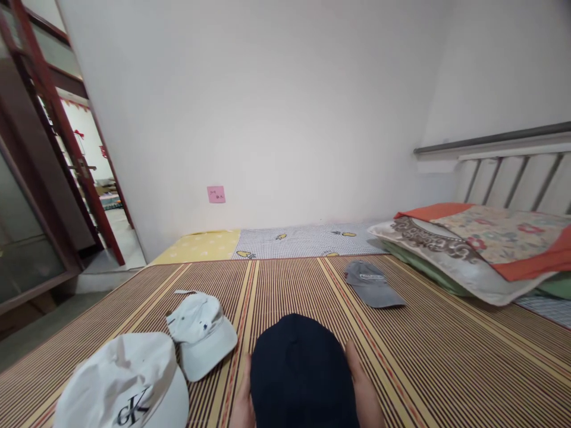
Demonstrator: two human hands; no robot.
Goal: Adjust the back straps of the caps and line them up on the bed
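Observation:
A dark navy baseball cap (302, 368) is at the bottom middle of the head view, its crown facing up. My left hand (243, 395) grips its left side and my right hand (364, 389) its right side. The cap hides most of the fingers, and its lower part runs out of the frame. Left of it on the striped mat lies a white cap (196, 324) with small dark marks. Nearer and further left is a larger white cap (129, 374) with black letters. A grey cap (372, 284) rests farther back on the right.
The striped bamboo mat (285, 285) covers the bed. Folded bedding and pillows (491, 244) sit at the right by a white slatted headboard (513, 178). A pink note (216, 194) is stuck on the wall behind. A doorway with a dark red frame (84, 160) stands at the left.

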